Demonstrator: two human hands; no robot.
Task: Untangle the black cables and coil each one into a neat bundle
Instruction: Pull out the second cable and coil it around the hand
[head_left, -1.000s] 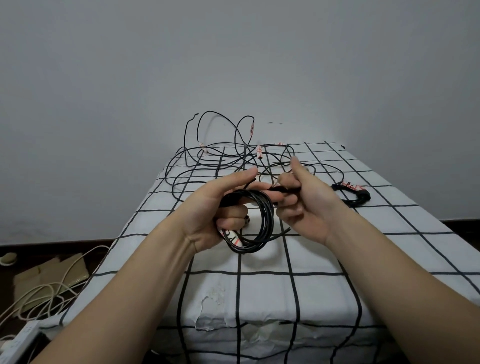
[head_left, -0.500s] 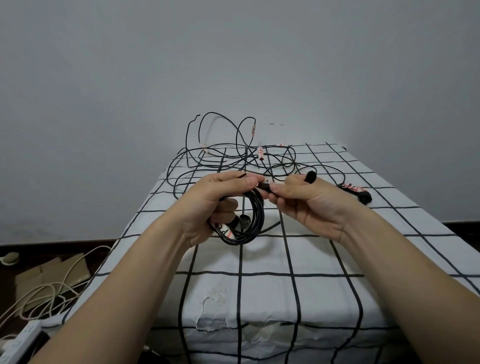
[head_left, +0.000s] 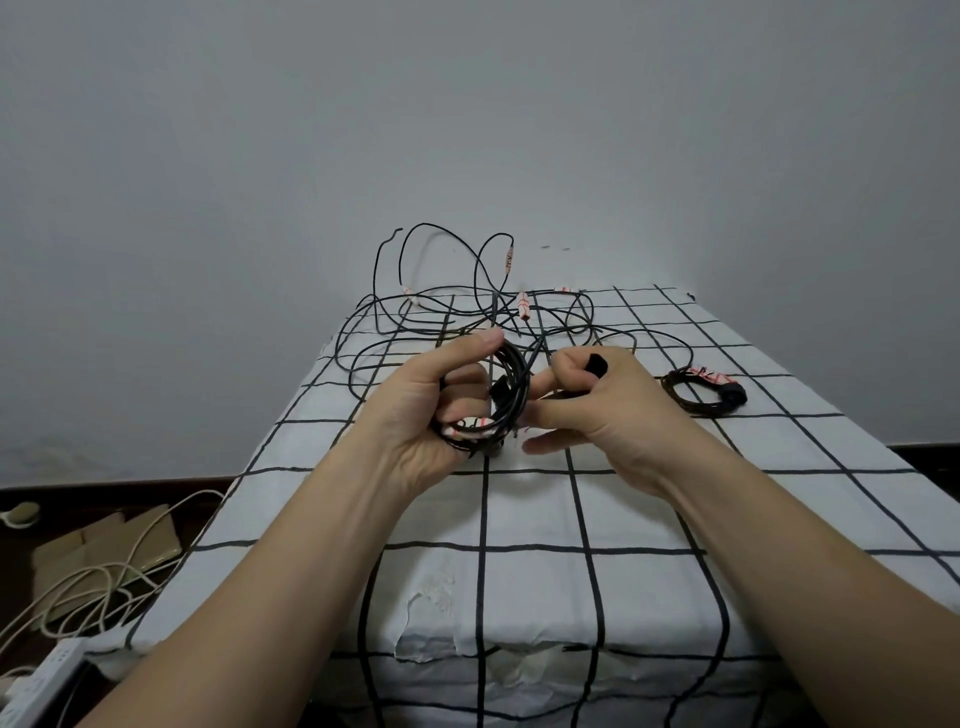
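My left hand (head_left: 423, 410) grips a coil of black cable (head_left: 506, 395) above the table, thumb over the top of the loops. A red-and-white label shows between its fingers. My right hand (head_left: 602, 410) is just right of the coil and pinches a black strap (head_left: 595, 365) at its end, index finger curled round it. A tangle of loose black cables (head_left: 467, 317) with red-and-white tags lies at the far end of the table. One finished black bundle (head_left: 704, 391) lies at the right.
The table wears a white cloth with a black grid (head_left: 545, 519), torn at the front edge. A grey wall stands close behind. On the floor at the left lie white cords (head_left: 98, 582), cardboard (head_left: 104, 551) and a power strip (head_left: 47, 670).
My right hand has turned and drawn in beside the coil, the black strap now sticking up from its fingers. My left hand has tilted the coil more upright.
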